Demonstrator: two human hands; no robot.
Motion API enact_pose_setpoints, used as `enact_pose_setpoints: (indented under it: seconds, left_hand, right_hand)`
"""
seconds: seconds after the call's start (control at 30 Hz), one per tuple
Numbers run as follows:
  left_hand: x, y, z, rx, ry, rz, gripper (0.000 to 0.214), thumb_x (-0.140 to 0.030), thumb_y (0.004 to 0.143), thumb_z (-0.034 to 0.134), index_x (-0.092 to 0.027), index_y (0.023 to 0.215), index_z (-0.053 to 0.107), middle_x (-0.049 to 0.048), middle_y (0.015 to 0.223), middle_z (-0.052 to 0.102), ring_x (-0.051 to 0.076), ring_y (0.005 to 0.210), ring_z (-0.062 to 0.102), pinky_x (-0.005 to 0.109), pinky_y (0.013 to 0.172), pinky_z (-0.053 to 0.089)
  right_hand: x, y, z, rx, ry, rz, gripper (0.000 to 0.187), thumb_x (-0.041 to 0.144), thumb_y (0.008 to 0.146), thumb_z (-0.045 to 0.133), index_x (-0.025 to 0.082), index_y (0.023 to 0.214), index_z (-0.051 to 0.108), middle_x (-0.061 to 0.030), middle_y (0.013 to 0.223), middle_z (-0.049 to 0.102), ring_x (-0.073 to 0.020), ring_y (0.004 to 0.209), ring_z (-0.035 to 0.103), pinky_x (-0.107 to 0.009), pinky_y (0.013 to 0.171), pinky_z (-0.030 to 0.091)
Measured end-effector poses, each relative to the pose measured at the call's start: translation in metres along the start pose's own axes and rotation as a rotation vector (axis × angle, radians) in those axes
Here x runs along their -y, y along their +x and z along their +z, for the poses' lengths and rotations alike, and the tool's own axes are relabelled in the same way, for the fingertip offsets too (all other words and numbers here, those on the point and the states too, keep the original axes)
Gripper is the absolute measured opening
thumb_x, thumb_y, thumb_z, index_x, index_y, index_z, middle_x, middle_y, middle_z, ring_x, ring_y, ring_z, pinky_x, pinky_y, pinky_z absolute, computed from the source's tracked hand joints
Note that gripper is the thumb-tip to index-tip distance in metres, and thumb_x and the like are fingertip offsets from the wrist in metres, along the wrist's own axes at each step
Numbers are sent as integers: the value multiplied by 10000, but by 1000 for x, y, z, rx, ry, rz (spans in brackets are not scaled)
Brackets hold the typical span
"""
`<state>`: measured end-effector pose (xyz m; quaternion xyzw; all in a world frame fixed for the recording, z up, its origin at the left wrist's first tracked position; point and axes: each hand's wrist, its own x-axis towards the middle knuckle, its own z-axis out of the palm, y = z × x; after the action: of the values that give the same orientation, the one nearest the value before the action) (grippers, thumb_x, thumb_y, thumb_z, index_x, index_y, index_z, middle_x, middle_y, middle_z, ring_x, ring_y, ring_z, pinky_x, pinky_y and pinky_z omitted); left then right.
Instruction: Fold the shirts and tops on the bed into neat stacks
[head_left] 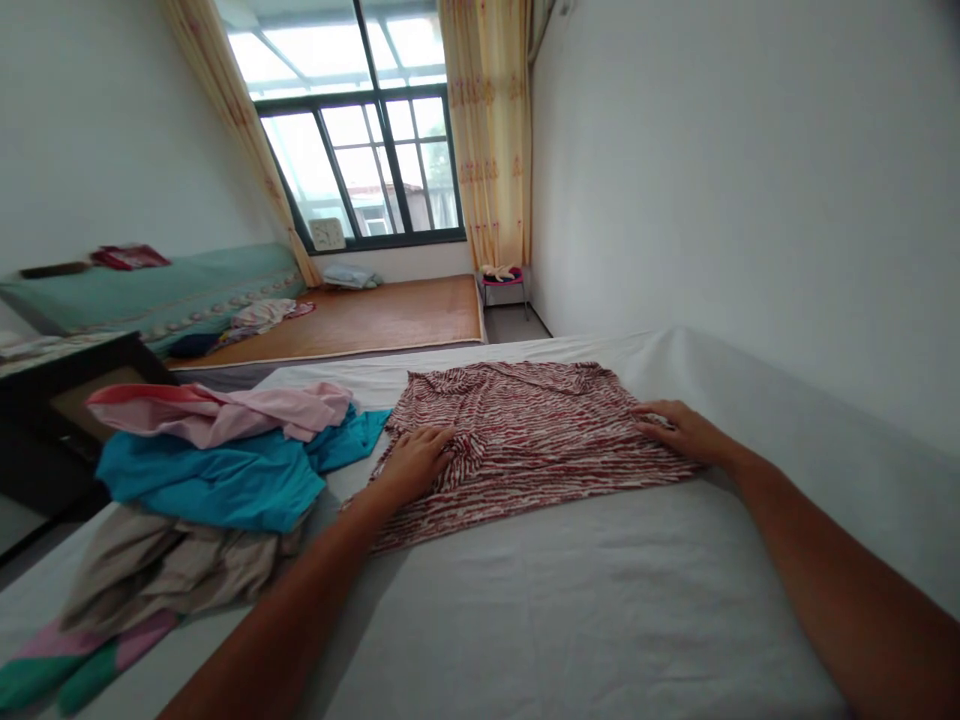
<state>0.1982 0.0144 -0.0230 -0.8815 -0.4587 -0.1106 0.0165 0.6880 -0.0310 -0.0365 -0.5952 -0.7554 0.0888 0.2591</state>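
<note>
A red and white striped garment [532,430] lies spread flat on the white bed sheet [570,600]. My left hand [416,460] rests on the garment's left edge, its fingers curled into bunched cloth. At the right edge lies my right hand [679,428], palm down, its fingertips pinching the fabric. Both forearms reach in from the bottom of the view.
A heap of clothes sits on the bed's left side: a pink piece [225,410], a blue one [217,475] and a beige one [165,565]. A white wall runs along the right. Beyond are a dark table [45,400], a wooden platform [375,315] and a window [367,160].
</note>
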Motion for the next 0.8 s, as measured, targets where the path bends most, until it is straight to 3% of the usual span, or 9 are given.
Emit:
enact_pose_setpoints:
  seconds: [0.13,0.2,0.3,0.4,0.67,0.8]
  left_hand:
    - [3,-2,7,-81,29,-17,280,-336,938,442,-264,1075,675,60,973,639,207,963,568,348,884,406]
    - [7,-6,7,-162,12,-7,282,-325,944,433,-254,1043,686,58,943,634,198,940,561,339,870,407]
    - [9,-9,4,-249,-22,-1,289,-313,946,426,-238,1065,679,61,953,639,198,931,559,340,859,419]
    - [8,-9,3,-251,-46,7,291,-319,943,428,-230,1051,684,61,919,639,195,905,566,342,852,432]
    - [4,-8,6,-245,-67,19,276,-334,926,443,-242,1030,681,59,941,651,203,930,582,344,874,444]
    - [6,-9,7,-248,-57,3,294,-337,934,423,-218,1017,678,67,953,658,203,907,584,347,863,449]
  right_hand:
    - [2,8,8,-137,-80,64,390,462,865,442,222,1036,696,-83,1075,702,-255,1007,620,-383,929,449]
    - [1,11,10,-155,-129,148,374,451,883,407,225,964,695,-75,999,716,-238,926,639,-349,853,468]
    - [0,13,10,-133,-200,286,378,473,894,383,244,801,669,-44,810,717,-207,762,640,-291,685,459]
    - [3,11,9,-61,-213,326,359,533,844,470,250,737,663,-29,717,702,-193,676,629,-267,594,430]
    - [8,1,0,45,-77,197,289,456,745,626,284,962,711,-18,815,736,-215,790,669,-294,734,501]
    - [-3,2,-2,-95,-145,263,263,382,764,578,302,974,715,-10,828,737,-219,798,665,-311,755,490]
